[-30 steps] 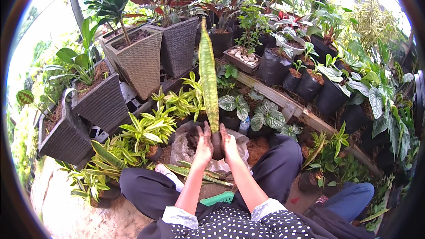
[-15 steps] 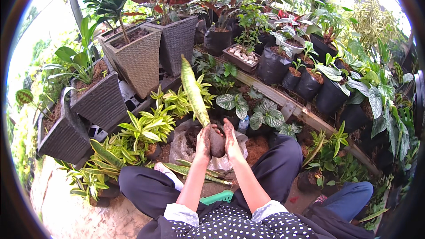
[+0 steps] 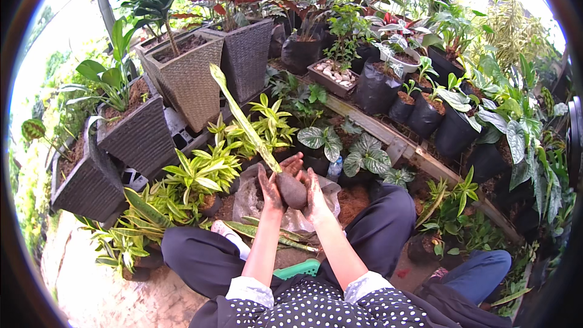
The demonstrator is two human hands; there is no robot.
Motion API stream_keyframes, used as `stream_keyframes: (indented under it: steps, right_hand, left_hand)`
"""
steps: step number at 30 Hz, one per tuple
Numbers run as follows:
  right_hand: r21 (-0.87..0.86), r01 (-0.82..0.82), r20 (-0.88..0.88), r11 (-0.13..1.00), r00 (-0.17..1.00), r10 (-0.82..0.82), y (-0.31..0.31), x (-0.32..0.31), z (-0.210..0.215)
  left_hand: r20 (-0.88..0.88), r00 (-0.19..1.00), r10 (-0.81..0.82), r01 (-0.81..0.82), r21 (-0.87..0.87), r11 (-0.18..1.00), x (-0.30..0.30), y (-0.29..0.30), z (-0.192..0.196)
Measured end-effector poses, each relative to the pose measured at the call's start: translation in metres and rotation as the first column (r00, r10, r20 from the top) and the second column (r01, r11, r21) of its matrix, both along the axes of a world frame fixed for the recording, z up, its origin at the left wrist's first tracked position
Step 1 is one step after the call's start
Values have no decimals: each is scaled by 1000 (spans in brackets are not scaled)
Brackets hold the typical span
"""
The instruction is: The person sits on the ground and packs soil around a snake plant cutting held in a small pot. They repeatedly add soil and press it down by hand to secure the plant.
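A dark, rounded ball of soil (image 3: 292, 192) rests cupped between my two hands. From its top a long, yellow-green snake plant leaf (image 3: 242, 116) rises, leaning to the far left. My left hand (image 3: 269, 188) bears against the ball's left side, fingers pointing away from me. On the other side my right hand (image 3: 314, 194) presses its palm to the ball, with some fingers partly hidden behind it. Both hands are smeared with soil. Beneath them a pale plastic sack (image 3: 246, 197) lies spread out, with dark soil in it.
More snake plant leaves (image 3: 276, 235) lie before my crossed legs, near a green plastic basket (image 3: 297, 269). Brown fibre (image 3: 354, 205) is heaped right of the sack. Yellow-green potted plants (image 3: 203, 176) stand left, a wooden beam (image 3: 419, 155) right. Another person's knee (image 3: 486, 270) is at lower right.
The snake plant leaf has swung leftward and leans more, as the soil ball turned in my hands. My left fingers have spread from the leaf's base, and more of the ball shows.
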State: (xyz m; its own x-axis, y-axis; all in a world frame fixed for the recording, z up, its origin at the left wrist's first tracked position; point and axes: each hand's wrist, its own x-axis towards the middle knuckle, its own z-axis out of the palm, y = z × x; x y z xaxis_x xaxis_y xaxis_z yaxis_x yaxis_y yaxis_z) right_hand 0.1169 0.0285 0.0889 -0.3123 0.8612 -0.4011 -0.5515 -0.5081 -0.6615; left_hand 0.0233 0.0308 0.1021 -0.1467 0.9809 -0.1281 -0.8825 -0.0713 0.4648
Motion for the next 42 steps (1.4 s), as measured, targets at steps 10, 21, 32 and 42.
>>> stream_keyframes:
  steps: [10, 21, 32, 42]
  right_hand:
    - [656, -129, 558, 744, 747, -362, -13, -7, 1]
    - [538, 30, 57, 843, 996, -72, -11, 5, 11]
    - [638, 3, 31, 770, 999, -29, -14, 11, 12]
    - [637, -14, 119, 771, 990, -80, -12, 20, 30]
  left_hand:
    - [-473, 872, 129, -172, -47, 984, 8, -13, -36]
    - [-726, 687, -28, 144, 98, 985, 7, -26, -1]
    - [-510, 850, 133, -87, 112, 990, 2, -29, 15]
    - [-389, 919, -68, 89, 36, 995, 3, -28, 18]
